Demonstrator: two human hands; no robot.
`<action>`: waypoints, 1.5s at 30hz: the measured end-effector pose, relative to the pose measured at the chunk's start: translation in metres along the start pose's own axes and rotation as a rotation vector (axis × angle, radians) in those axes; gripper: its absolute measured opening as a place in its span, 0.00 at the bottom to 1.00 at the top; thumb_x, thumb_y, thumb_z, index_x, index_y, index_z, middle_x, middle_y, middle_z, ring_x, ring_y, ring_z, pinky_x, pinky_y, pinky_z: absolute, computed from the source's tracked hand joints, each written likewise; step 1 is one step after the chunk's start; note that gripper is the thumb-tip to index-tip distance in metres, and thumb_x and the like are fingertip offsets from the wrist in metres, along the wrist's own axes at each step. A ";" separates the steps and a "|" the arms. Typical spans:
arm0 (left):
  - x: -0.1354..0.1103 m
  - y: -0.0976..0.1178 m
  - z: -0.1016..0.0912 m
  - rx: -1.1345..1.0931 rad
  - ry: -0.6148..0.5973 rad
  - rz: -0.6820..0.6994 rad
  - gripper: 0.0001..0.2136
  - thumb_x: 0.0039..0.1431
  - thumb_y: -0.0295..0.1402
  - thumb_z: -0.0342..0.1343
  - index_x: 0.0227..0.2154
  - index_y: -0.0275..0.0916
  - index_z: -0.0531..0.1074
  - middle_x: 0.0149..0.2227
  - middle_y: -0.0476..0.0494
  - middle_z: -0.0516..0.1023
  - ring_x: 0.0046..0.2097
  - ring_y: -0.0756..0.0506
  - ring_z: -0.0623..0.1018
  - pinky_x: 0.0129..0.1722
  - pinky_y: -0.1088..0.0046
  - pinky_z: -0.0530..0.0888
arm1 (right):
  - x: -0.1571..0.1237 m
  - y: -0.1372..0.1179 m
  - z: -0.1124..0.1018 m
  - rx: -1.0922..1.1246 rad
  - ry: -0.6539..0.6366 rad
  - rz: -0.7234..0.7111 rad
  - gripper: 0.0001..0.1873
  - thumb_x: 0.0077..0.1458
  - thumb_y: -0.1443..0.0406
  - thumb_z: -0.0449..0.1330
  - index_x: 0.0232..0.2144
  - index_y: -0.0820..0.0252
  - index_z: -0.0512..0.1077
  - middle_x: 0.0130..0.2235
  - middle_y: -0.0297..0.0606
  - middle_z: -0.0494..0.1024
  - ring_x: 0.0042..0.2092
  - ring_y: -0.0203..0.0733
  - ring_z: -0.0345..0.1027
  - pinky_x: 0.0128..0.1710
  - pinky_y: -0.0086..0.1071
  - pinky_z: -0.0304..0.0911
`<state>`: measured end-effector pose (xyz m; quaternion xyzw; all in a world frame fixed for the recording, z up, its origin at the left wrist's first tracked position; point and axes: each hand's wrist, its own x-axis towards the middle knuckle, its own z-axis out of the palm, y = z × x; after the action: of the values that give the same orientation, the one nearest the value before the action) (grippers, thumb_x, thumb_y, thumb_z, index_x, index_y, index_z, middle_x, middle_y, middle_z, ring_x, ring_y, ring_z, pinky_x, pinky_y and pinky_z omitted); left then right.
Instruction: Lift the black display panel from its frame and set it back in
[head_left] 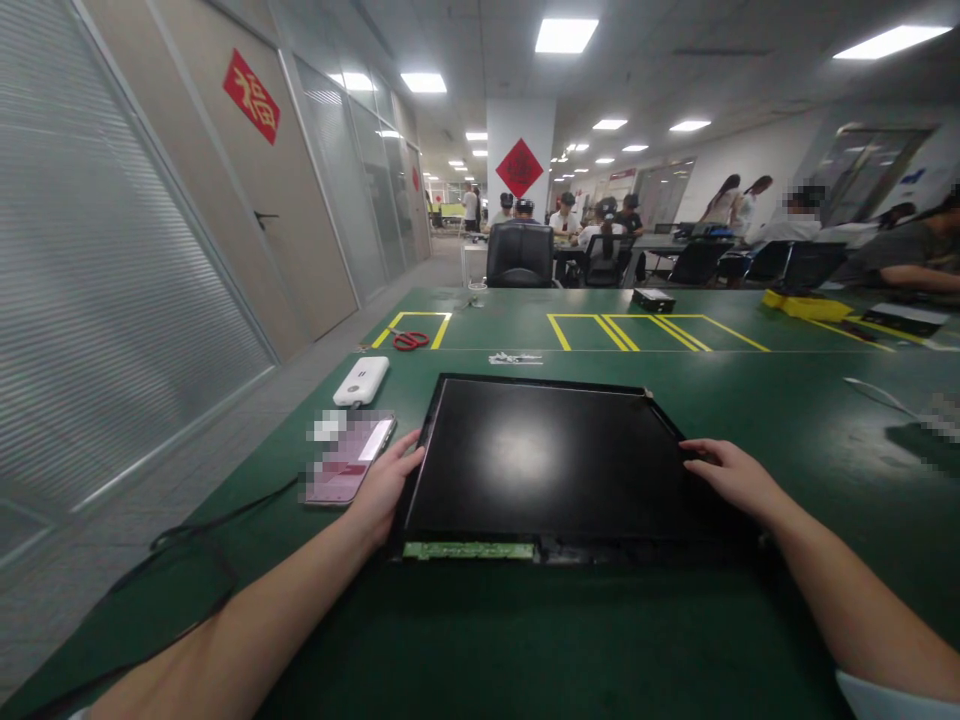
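Observation:
A black LCD screen panel (540, 460) lies face up before me, low over the green table or resting on it; I cannot tell which. Its near edge bears a narrow green circuit board (469, 551). My left hand (388, 488) is closed on the panel's left edge, fingers at the rim. On the opposite side, my right hand (727, 478) grips the right edge, thumb and fingers at the frame. Just left of my left hand lies a phone (352, 460), partly blurred out. The panel's underside is hidden.
Beyond the phone is a white power bank (361, 381). Red-handled scissors (409, 341) and small white pieces (515, 358) lie farther back. A black cable (225, 520) crosses the table's left edge. A yellow tray (806, 304) stands far right. Several people sit beyond the black chair (520, 255).

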<state>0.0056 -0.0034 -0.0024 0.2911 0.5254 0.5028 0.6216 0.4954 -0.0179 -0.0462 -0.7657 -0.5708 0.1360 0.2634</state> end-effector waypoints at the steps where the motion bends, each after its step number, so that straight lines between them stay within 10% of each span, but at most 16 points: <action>1: 0.000 0.000 0.000 0.000 -0.007 0.001 0.26 0.58 0.24 0.57 0.60 0.39 0.64 0.24 0.45 0.81 0.23 0.43 0.81 0.23 0.70 0.78 | 0.000 -0.001 0.000 -0.005 -0.002 0.003 0.20 0.45 0.58 0.60 0.41 0.57 0.78 0.43 0.46 0.78 0.45 0.52 0.72 0.47 0.42 0.66; 22: -0.007 0.002 -0.001 0.158 -0.009 0.036 0.32 0.55 0.39 0.63 0.62 0.47 0.62 0.35 0.42 0.84 0.34 0.42 0.83 0.31 0.72 0.76 | -0.003 -0.010 -0.004 -0.047 -0.003 0.005 0.21 0.45 0.59 0.59 0.41 0.59 0.77 0.43 0.47 0.78 0.46 0.52 0.73 0.47 0.41 0.66; 39: -0.015 0.007 0.004 -0.015 -0.213 0.126 0.17 0.54 0.34 0.61 0.47 0.36 0.78 0.47 0.40 0.82 0.51 0.38 0.79 0.49 0.66 0.75 | -0.005 -0.013 -0.003 -0.037 0.027 -0.001 0.18 0.46 0.61 0.60 0.41 0.58 0.78 0.44 0.45 0.78 0.45 0.49 0.74 0.47 0.39 0.67; 45: -0.022 0.009 0.002 0.088 -0.246 0.139 0.27 0.45 0.32 0.70 0.51 0.39 0.75 0.47 0.39 0.82 0.50 0.36 0.80 0.51 0.62 0.74 | -0.008 -0.018 -0.005 -0.040 0.034 0.004 0.16 0.45 0.61 0.60 0.38 0.56 0.78 0.42 0.44 0.79 0.45 0.50 0.74 0.47 0.40 0.67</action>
<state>0.0062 -0.0203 0.0144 0.4131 0.4455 0.4815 0.6317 0.4809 -0.0223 -0.0331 -0.7742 -0.5674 0.1118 0.2572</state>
